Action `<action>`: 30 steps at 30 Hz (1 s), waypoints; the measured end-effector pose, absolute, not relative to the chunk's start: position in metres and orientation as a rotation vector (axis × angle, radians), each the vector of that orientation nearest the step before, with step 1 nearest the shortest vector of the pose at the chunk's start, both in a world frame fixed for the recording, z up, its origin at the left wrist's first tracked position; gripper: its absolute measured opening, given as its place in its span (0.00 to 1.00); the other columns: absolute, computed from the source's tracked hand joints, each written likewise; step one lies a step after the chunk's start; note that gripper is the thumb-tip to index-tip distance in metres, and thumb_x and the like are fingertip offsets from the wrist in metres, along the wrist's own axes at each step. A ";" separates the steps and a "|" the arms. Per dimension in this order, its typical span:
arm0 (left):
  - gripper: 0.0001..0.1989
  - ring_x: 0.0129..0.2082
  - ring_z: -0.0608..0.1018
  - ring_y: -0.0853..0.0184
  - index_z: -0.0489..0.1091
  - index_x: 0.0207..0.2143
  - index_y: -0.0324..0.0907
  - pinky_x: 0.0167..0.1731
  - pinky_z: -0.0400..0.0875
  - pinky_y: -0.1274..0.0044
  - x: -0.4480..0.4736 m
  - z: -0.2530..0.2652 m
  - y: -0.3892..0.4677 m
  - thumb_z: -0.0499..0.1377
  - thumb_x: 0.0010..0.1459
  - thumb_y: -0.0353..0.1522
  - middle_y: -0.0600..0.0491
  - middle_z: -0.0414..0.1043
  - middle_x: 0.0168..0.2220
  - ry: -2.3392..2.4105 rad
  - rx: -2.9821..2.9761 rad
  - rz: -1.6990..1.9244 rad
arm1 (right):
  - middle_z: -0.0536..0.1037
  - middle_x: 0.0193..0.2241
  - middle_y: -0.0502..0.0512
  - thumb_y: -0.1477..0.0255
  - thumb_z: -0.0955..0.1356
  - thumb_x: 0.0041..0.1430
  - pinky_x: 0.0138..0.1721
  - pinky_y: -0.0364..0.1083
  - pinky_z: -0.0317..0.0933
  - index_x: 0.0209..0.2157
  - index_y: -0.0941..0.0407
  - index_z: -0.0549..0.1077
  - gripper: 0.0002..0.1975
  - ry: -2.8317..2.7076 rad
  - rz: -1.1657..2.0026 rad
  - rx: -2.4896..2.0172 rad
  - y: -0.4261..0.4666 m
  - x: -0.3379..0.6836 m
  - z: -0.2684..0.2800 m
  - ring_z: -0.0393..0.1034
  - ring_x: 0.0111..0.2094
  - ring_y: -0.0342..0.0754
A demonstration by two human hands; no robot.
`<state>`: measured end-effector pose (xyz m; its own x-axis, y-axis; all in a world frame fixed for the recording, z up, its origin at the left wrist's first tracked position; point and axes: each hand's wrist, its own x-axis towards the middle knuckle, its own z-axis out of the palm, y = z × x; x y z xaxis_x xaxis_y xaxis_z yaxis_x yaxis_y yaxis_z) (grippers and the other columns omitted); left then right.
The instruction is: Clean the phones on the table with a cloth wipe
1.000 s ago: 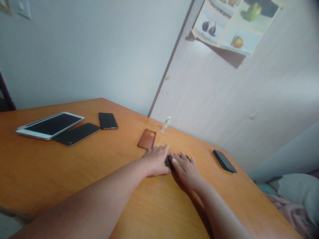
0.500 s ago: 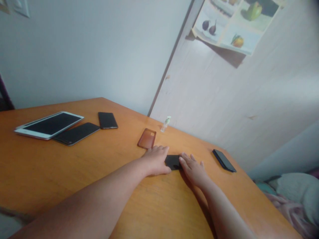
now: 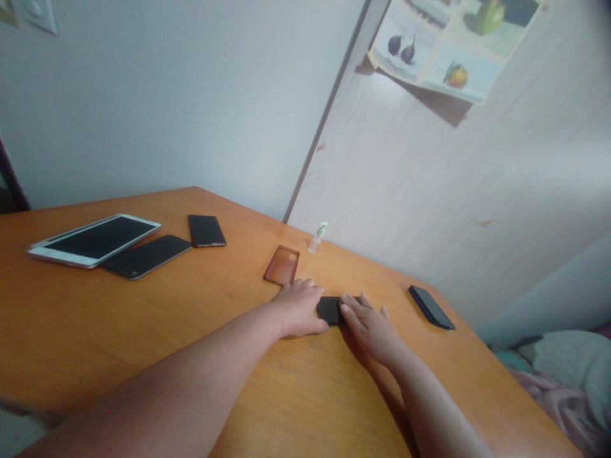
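Observation:
A black smartphone (image 3: 328,310) lies flat on the wooden table, its two ends largely covered by my hands. My left hand (image 3: 300,308) grips its left end, with the thumb on the near edge and the fingers along the far edge. My right hand (image 3: 368,323) rests over its right part, fingers stretched out and lying on the dark surface. A small dark spot shows at the right fingertips; I cannot tell whether it is a reflection or an object. Just beyond my left hand is a brownish see-through phone case (image 3: 282,264).
A small clear pump bottle (image 3: 317,237) stands near the wall. To the left lie a white tablet (image 3: 102,238), a black phone (image 3: 147,256) touching it and another dark phone (image 3: 206,230). A dark folded phone case (image 3: 430,306) lies near the table's right edge.
My right hand has slid a little to the left over the phone, and some of its far right edge now shows behind the fingers. My left hand keeps its place.

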<state>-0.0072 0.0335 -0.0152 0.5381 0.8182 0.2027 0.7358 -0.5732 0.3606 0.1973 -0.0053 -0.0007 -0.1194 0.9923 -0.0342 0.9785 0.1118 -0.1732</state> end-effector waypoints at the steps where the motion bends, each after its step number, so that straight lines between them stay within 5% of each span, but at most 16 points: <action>1: 0.29 0.51 0.71 0.50 0.66 0.50 0.46 0.47 0.68 0.62 -0.007 -0.016 0.033 0.59 0.48 0.49 0.45 0.69 0.50 1.306 2.544 0.519 | 0.58 0.65 0.53 0.54 0.51 0.69 0.62 0.74 0.31 0.64 0.49 0.60 0.28 -2.342 0.283 -1.927 -0.011 0.192 0.002 0.40 0.68 0.60; 5: 0.30 0.53 0.70 0.50 0.64 0.53 0.44 0.49 0.67 0.61 -0.007 -0.017 0.033 0.57 0.50 0.50 0.44 0.68 0.52 1.306 2.533 0.545 | 0.57 0.66 0.49 0.53 0.50 0.69 0.64 0.70 0.27 0.64 0.44 0.59 0.27 -2.544 0.418 -1.636 -0.026 0.175 0.011 0.39 0.69 0.56; 12: 0.34 0.53 0.70 0.50 0.62 0.54 0.45 0.49 0.68 0.62 -0.008 -0.018 0.034 0.60 0.47 0.50 0.45 0.68 0.53 1.302 2.539 0.527 | 0.59 0.65 0.52 0.53 0.52 0.69 0.60 0.77 0.27 0.63 0.49 0.62 0.28 -2.353 0.284 -2.002 -0.016 0.202 0.009 0.41 0.68 0.64; 18: 0.35 0.57 0.67 0.49 0.61 0.56 0.45 0.53 0.64 0.60 -0.008 -0.021 0.036 0.57 0.50 0.52 0.43 0.64 0.58 1.292 2.546 0.538 | 0.57 0.66 0.50 0.51 0.51 0.68 0.65 0.68 0.29 0.65 0.45 0.58 0.29 -2.553 0.481 -1.688 -0.032 0.186 0.018 0.41 0.68 0.58; 25: 0.36 0.56 0.67 0.50 0.61 0.56 0.44 0.52 0.65 0.61 -0.009 -0.020 0.035 0.60 0.48 0.50 0.43 0.64 0.57 1.289 2.553 0.526 | 0.61 0.64 0.54 0.52 0.53 0.67 0.62 0.74 0.30 0.62 0.47 0.63 0.28 -2.384 0.313 -2.009 -0.026 0.206 0.017 0.45 0.67 0.62; 30: 0.35 0.57 0.67 0.50 0.61 0.56 0.45 0.53 0.64 0.61 -0.008 -0.020 0.035 0.59 0.49 0.51 0.44 0.63 0.58 1.299 2.536 0.521 | 0.59 0.65 0.52 0.51 0.53 0.67 0.65 0.68 0.31 0.63 0.46 0.61 0.29 -2.547 0.472 -1.734 -0.035 0.194 0.021 0.44 0.67 0.58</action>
